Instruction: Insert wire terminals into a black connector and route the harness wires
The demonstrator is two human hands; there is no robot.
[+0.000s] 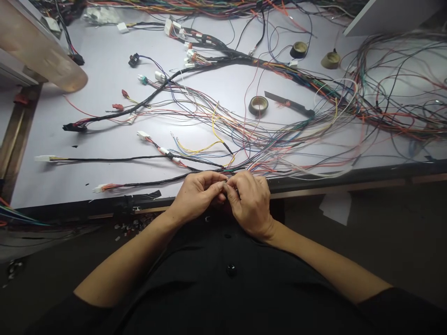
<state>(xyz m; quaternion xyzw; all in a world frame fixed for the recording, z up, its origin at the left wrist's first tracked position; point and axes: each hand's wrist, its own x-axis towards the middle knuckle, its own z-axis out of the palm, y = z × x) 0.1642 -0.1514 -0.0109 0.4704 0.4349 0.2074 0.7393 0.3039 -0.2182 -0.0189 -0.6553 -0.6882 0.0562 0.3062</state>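
At the table's front edge, my left hand (199, 193) and my right hand (249, 200) meet, fingertips pinched together. A small dark bit shows between the thumbs, mostly hidden, and I cannot make out what it is. Just behind my fingers lies a wire harness (240, 164), where black-wrapped branches join a spread of loose coloured wires. One taped branch (157, 180) runs left to a white connector (101, 188). Another thin branch (115, 159) ends in a white connector (44, 158), and a shorter one in a white connector (142, 135).
A thick taped harness (226, 60) with several connectors crosses the back. Tape rolls (258, 106), (299, 49) and a black blade-like tool (288, 103) lie among the wires. Tangled wires (387, 107) fill the right side. A pale tube (45, 46) slants in at upper left.
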